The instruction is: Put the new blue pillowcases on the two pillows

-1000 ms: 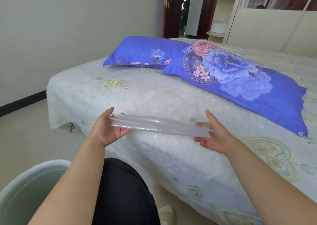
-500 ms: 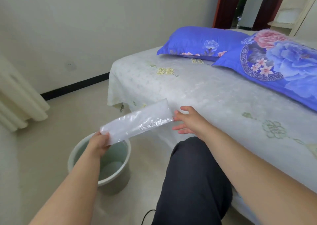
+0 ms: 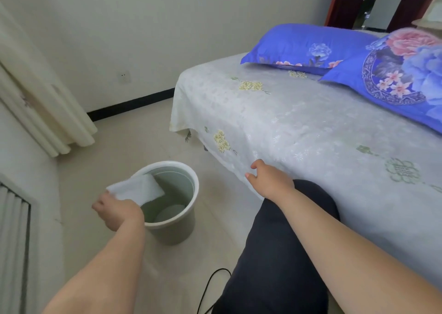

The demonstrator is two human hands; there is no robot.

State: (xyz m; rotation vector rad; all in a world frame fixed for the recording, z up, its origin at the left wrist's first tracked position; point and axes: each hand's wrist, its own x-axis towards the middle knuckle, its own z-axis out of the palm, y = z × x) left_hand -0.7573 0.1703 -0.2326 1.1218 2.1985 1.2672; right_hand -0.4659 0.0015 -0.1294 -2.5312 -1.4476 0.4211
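Gripping the empty plastic wrapper (image 3: 136, 188) over the bin (image 3: 171, 202) at seven o'clock, the left hand (image 3: 114, 209) need only let go, while the right hand (image 3: 269, 181) hangs slack, both pillows (image 3: 308, 45) already cased.

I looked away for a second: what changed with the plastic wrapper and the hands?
The right hand let go of the plastic wrapper; the left hand alone carried it down over the bin, its end dipping inside. Both blue pillows stayed put on the bed.
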